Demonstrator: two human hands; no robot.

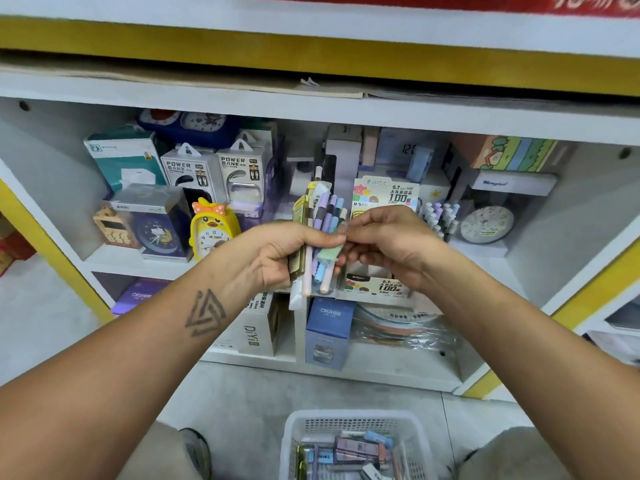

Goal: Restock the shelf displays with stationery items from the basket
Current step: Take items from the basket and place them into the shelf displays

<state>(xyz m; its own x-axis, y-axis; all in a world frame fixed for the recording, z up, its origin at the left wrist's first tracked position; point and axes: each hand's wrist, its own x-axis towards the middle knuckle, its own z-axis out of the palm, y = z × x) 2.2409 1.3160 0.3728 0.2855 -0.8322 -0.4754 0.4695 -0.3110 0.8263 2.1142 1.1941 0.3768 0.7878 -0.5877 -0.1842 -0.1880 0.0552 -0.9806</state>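
My left hand (280, 252) grips a bundle of pastel pens and flat stationery packs (323, 216), held upright in front of the middle shelf. My right hand (381, 237) meets it from the right, its fingertips pinching an item at the bundle's edge. Behind the hands stands a pencil-lead display box (384, 195) and, to its right, a holder of pastel pens (438, 216). The white basket (298, 427) with several stationery items sits on the floor at the bottom, between my knees.
The shelf (138, 261) holds power bank boxes (214, 171), a yellow duck clock (211, 230), a round clock (486, 225) and assorted boxes. The lower shelf has a blue CRUHRE box (329, 327) and a white DIY box (256, 334). Yellow frame edges flank both sides.
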